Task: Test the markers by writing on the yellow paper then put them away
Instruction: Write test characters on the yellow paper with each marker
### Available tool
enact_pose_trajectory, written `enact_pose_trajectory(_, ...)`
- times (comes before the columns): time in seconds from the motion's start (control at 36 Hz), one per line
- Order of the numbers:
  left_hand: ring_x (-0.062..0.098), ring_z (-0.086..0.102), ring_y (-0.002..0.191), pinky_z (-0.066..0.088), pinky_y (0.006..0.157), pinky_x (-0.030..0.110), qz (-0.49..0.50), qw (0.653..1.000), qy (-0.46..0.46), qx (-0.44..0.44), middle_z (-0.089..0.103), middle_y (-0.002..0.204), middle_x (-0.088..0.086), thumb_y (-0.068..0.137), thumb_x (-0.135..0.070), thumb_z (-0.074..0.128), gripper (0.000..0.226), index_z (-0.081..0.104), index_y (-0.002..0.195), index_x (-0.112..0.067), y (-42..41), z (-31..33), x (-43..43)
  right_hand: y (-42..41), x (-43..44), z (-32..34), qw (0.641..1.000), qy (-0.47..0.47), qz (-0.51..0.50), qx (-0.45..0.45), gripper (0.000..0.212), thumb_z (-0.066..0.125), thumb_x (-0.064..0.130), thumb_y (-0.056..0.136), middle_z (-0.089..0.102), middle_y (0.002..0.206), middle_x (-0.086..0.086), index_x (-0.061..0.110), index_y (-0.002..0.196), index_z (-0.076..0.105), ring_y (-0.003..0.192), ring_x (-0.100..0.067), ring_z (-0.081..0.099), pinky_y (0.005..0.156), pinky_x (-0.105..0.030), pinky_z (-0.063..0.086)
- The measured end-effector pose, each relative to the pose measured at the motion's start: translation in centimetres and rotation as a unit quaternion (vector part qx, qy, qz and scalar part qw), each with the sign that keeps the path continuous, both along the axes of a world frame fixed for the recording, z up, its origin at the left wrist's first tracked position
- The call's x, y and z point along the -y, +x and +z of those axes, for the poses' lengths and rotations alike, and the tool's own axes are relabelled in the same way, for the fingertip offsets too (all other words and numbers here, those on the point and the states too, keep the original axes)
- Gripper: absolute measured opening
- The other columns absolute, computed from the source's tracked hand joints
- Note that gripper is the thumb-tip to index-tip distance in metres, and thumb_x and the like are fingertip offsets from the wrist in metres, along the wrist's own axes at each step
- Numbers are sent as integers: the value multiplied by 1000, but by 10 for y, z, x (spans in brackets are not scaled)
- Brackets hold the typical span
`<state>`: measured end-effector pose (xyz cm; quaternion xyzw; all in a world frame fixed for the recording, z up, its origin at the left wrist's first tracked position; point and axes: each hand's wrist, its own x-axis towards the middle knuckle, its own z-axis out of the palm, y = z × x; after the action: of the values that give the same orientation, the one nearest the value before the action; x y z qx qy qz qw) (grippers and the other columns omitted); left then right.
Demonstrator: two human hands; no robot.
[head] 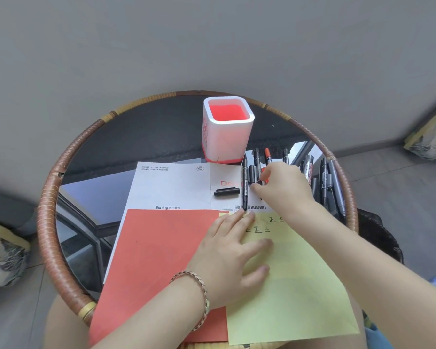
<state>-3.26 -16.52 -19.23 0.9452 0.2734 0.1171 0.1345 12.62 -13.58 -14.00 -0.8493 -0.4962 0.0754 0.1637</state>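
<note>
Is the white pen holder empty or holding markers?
Empty: the pen holder stands upright, only its red inside showing; the markers lie flat on the table to its right.

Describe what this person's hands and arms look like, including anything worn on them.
The left forearm and right forearm are bare, no sleeves in view. The left hand has a linked metal chain bracelet, pinkish-gold with silvery links, around its wrist. The right hand shows no ring, watch or bracelet.
</note>
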Motion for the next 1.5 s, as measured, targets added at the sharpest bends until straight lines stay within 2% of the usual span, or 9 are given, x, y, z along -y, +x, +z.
enact_pose_trajectory(0.14,28,52,119,19,103,33,0,1000,2,-4,58,127,10,75,-50,44,36,63,103,-37,0,0,0,7,2,-1,998,16,-23,-60,19,64,16,78,69,79,-14,-2,83,68,77,-28,62,66,-32,50)
enact_pose_trajectory(0.22,28,52,119,19,103,34,-1,1000,-1,-4,58,128,10,75,-50,44,36,63,104,-37,-1,0,0,16,16,10,974,40,-43,-217,20,66,20,78,49,44,1,0,75,69,39,-7,40,45,-21,32)
enact_pose_trajectory(0.33,28,52,119,22,103,35,-4,1000,-6,2,57,128,11,76,-50,45,36,63,104,-37,-1,-1,-1,30,43,18,798,88,-81,-590,23,63,20,84,40,57,4,2,97,66,45,-5,30,40,-13,27)
enact_pose_trajectory(0.47,28,53,119,20,102,34,-1,1000,9,-1,58,127,10,76,-51,44,36,65,103,-37,-2,0,-1,29,72,13,689,155,-59,-706,20,60,17,72,52,64,4,11,90,66,50,-4,40,40,-11,35)
enact_pose_trajectory(0.53,28,53,119,20,103,34,0,1000,9,-2,58,127,9,76,-51,44,36,65,103,-38,-1,0,-1,27,77,10,703,191,-51,-683,16,61,15,68,53,61,6,14,83,64,51,-3,42,42,-11,37)
enact_pose_trajectory(0.69,28,50,121,22,104,35,-3,1000,-6,1,56,129,9,76,-50,46,35,64,104,-37,0,-1,0,26,81,-1,858,254,-48,-444,15,61,6,83,54,52,5,16,72,59,51,-10,45,57,-24,40)
enact_pose_trajectory(0.92,28,50,122,23,103,36,-1,1000,-9,3,56,130,10,76,-51,46,35,62,105,-38,0,-2,0,14,74,-9,861,240,-17,-449,12,59,6,85,69,68,-4,13,75,61,60,-13,67,56,-22,55)
enact_pose_trajectory(1.14,29,49,123,23,102,38,-1,1000,-13,9,55,131,10,76,-50,47,36,61,106,-38,0,-3,0,-2,69,-32,895,285,-111,-326,44,69,25,79,50,34,-3,6,47,45,34,-11,45,43,-19,39)
enact_pose_trajectory(1.5,29,49,123,23,103,38,0,1000,-14,1,55,131,11,76,-50,46,37,63,107,-37,0,-3,0,0,66,-44,923,296,-123,-213,38,61,11,75,52,44,-16,10,42,43,48,-25,46,57,-35,39)
